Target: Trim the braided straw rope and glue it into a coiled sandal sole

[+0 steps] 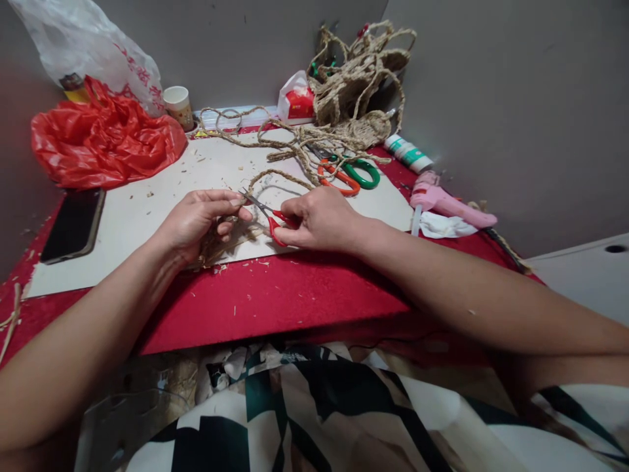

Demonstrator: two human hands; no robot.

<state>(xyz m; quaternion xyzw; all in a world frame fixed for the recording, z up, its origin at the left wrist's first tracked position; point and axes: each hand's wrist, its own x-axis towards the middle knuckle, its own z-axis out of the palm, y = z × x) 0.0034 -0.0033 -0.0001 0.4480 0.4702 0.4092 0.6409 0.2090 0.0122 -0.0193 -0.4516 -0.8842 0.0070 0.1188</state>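
My right hand (322, 219) grips a small pair of scissors with red handles (276, 231), its fingers in the loops. The blades point left and meet the fingertips of my left hand (204, 219). Those fingers are closed in a pinch on a braided straw cord (275, 173), which arcs away to the right behind the scissors. Beneath my left palm a bundle of loose straw (213, 246) shows in part. Whether the blades are cutting a strand cannot be made out.
Behind my hands lie large scissors with orange (339, 180) and green handles (366, 174), under tangled straw cords (314, 141). Woven straw pieces (348, 85) are heaped at the back. A pink glue gun (449, 204) lies right; a phone (73, 226), red bag (111, 141) and paper cup (178, 105) left.
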